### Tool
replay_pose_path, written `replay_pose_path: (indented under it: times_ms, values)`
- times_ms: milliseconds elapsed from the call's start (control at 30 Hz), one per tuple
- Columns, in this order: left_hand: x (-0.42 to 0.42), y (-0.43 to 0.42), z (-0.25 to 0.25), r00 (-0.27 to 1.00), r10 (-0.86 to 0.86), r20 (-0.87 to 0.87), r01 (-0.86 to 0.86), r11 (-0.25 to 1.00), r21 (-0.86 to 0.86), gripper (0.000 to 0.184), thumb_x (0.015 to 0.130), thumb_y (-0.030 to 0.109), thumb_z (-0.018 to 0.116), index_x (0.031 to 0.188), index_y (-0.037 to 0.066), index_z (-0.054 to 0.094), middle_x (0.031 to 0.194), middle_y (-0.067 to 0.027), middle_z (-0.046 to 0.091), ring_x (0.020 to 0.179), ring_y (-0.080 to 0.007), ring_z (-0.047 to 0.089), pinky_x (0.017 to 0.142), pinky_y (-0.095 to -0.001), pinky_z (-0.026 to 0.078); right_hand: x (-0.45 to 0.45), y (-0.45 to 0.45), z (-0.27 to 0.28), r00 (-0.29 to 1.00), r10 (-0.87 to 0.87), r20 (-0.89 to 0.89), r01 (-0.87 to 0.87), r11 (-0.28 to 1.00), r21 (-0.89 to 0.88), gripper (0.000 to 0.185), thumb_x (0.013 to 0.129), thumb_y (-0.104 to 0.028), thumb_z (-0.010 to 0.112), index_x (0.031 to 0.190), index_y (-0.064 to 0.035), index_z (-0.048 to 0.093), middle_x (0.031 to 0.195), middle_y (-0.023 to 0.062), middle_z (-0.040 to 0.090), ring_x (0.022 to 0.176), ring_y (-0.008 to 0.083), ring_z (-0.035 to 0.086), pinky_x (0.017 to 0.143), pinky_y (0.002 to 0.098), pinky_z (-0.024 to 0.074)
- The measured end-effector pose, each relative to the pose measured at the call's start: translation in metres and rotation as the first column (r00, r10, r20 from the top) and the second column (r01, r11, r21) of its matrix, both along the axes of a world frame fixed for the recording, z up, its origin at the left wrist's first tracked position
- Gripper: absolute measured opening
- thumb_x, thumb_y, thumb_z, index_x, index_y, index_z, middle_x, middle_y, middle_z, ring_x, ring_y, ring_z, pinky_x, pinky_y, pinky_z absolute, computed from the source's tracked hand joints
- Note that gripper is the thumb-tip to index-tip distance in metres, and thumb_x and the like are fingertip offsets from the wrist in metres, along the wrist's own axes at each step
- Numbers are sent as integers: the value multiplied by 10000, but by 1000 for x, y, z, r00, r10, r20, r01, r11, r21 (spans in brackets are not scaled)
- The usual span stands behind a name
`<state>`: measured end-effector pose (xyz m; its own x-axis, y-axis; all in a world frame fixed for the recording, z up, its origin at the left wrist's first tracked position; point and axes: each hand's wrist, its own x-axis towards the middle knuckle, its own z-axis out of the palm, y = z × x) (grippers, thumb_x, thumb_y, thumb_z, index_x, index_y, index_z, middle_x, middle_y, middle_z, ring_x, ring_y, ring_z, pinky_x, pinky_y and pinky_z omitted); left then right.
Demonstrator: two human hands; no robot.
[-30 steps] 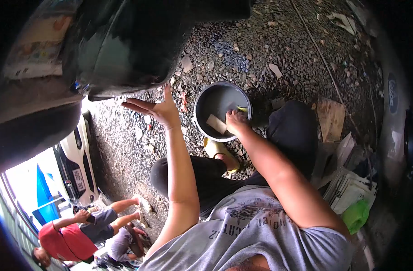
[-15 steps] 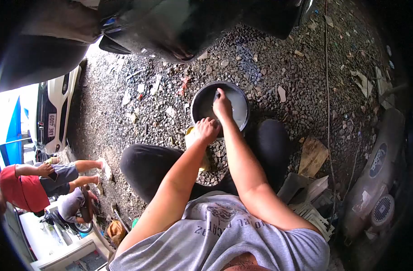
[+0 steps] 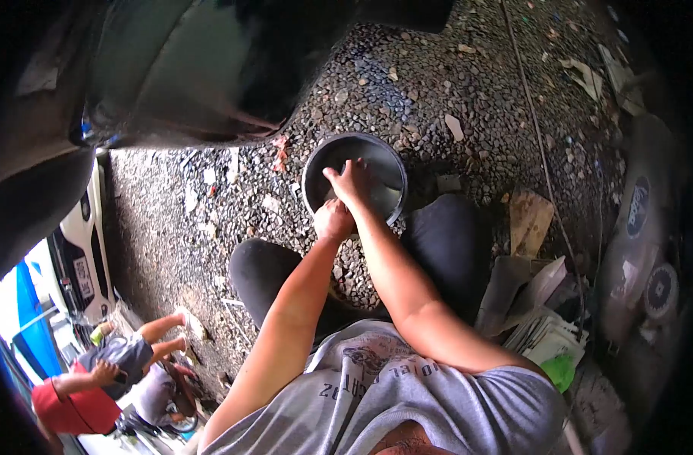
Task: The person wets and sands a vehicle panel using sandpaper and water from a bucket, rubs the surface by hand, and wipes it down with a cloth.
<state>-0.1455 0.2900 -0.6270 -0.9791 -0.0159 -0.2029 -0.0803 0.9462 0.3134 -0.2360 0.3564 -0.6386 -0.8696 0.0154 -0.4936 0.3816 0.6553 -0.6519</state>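
Note:
A dark round basin of cloudy water stands on the gravel between the knees. My right hand is over its inside, thumb and fingers apart, with nothing plainly held. Just below it, my left hand is curled at the basin's near left rim. Its fingertips are partly hidden near my right wrist, and whatever they hold cannot be made out. A pale yellowish patch shows at the right of the water.
Dark vehicle bodywork overhangs the upper left. A cable crosses the gravel at right. Wood, papers and a grey part with an oval badge lie right. A person in red and another person are lower left.
Over the last second my left hand came down from the bodywork to the basin. My right hand has shifted left over the basin since half a second ago, its thumb now spread.

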Motion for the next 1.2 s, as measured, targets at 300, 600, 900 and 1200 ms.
replay_pose_path:
  times_ms: [300,600,900,1200]
  values:
    - [1,1,-8,971,-17,-239,31,998,56,162,925,221,587,843,105,665,864,-95,708,836,-299,680,736,-430,546,-2,29,-99,993,-104,56,93,982,166,372,859,-218,629,1174,-24,671,1195,206,684,1122,380,661,992,472,517]
    - [3,1,-5,981,7,-191,-5,1000,11,171,890,246,610,972,108,671,1126,-147,620,1049,-360,582,863,-483,500,15,17,-127,926,152,345,-211,967,142,335,832,-233,650,1120,-90,746,1200,171,701,1128,356,673,950,481,528]
    - [4,-12,-16,983,-104,-151,117,990,80,499,911,190,517,1403,106,520,1469,-81,507,1401,-274,419,1074,-419,433,34,14,-25,961,-80,266,-16,941,339,373,948,-286,532,1176,-62,723,1285,191,652,1201,331,636,1004,469,503]
    - [-2,-12,3,987,-159,37,154,981,121,559,937,191,508,1486,102,445,1522,-77,453,1364,-281,453,1060,-417,447,45,36,-142,920,76,384,-162,967,195,366,927,-221,546,1176,-5,704,1293,225,632,1184,366,632,994,457,502]
